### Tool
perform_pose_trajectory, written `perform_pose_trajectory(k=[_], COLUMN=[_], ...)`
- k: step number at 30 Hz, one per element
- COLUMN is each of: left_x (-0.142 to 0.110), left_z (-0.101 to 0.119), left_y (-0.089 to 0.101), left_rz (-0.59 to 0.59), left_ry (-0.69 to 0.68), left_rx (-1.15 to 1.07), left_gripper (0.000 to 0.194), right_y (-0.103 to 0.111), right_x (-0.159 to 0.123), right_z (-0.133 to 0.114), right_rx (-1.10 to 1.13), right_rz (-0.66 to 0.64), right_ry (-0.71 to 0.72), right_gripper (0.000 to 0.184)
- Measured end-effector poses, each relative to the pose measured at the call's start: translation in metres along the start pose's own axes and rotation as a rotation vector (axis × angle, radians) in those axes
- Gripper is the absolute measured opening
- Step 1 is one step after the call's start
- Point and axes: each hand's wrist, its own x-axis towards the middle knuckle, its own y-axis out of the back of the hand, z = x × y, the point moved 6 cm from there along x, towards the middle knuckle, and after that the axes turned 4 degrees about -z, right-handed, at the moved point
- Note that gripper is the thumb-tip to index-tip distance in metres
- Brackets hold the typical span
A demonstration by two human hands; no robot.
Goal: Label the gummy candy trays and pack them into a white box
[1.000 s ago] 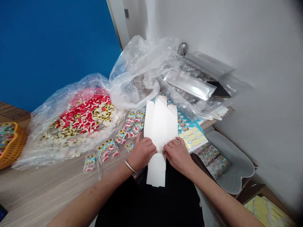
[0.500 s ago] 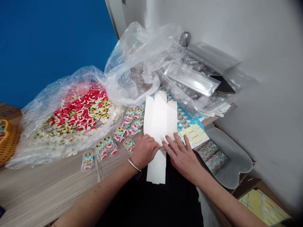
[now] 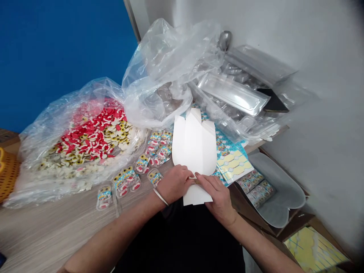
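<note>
A white creased cardboard box blank (image 3: 194,146) lies partly unfolded at the table's near edge, its flaps spread away from me. My left hand (image 3: 176,183), with a bangle at the wrist, pinches the blank's near fold. On the other side my right hand (image 3: 217,195) has its fingers curled around the same fold, thumb and fingertips close to the left hand's. A lower flap (image 3: 197,196) hangs between both hands toward my lap. Just left of the blank are small clear packs (image 3: 155,176) with colourful printed pieces inside.
A clear bag (image 3: 93,136) of red, white and yellow pieces spreads over the left. Clear plastic trays (image 3: 233,93) pile up at the back right. Printed sticker sheets (image 3: 234,165) lie right of the blank. An open box (image 3: 256,185) with packs stands lower right; an orange basket (image 3: 8,172) is far left.
My right hand's spread fingers have closed onto the blank's near fold. The lower flap has swung up and to the right. The view has shifted slightly.
</note>
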Motion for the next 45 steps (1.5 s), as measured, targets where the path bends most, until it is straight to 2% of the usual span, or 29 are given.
perform_pose_trajectory(k=[5, 8, 10, 12, 14, 17, 19, 24, 28, 33, 36, 39, 42, 45], left_x=[-0.011, -0.025, -0.031, -0.034, -0.036, -0.038, -0.039, -0.039, -0.038, -0.038, -0.039, -0.039, -0.037, -0.034], left_z=[-0.004, -0.003, -0.006, -0.01, -0.011, -0.01, -0.008, -0.001, 0.002, 0.0, -0.006, -0.01, -0.011, -0.013], left_y=[0.023, 0.022, 0.014, 0.005, -0.001, 0.003, 0.008, 0.015, 0.015, 0.01, 0.005, 0.004, 0.006, 0.004], left_rz=[-0.044, -0.083, -0.036, 0.039, 0.107, 0.173, 0.169, 0.155, 0.188, 0.202, 0.166, 0.154, 0.164, 0.158], left_ry=[0.02, -0.054, -0.081, -0.086, -0.105, -0.125, -0.126, -0.134, -0.136, -0.11, -0.019, 0.046, 0.081, 0.168], left_rx=[-0.281, -0.34, -0.31, -0.274, -0.251, -0.143, -0.054, 0.049, 0.038, -0.099, -0.182, -0.222, -0.214, -0.218], left_gripper=[0.02, 0.032, 0.03, 0.017, 0.024, 0.025, 0.026, 0.023, 0.019, 0.016, 0.022, 0.039, 0.054, 0.057], right_y=[-0.002, 0.0, 0.001, 0.001, 0.001, 0.001, 0.001, -0.004, -0.006, -0.004, 0.002, 0.007, 0.005, -0.002], right_x=[0.008, 0.009, 0.009, 0.009, 0.011, 0.016, 0.021, 0.03, 0.033, 0.034, 0.036, 0.038, 0.038, 0.035], right_z=[0.004, 0.004, 0.004, 0.004, 0.004, 0.006, 0.009, 0.015, 0.02, 0.02, 0.017, 0.014, 0.013, 0.017], right_rx=[0.083, 0.126, 0.149, 0.154, 0.15, 0.17, 0.201, 0.317, 0.442, 0.503, 0.514, 0.54, 0.529, 0.45], right_rz=[0.025, 0.023, -0.006, -0.066, -0.147, -0.277, -0.374, -0.617, -0.673, -0.777, -0.783, -0.735, -0.687, -0.633], right_ry=[-0.016, -0.033, -0.042, -0.042, -0.046, -0.081, -0.119, -0.233, -0.38, -0.529, -0.527, -0.502, -0.485, -0.548], right_gripper=[0.067, 0.064, 0.065, 0.065, 0.066, 0.07, 0.07, 0.057, 0.052, 0.037, 0.024, 0.015, 0.025, 0.033])
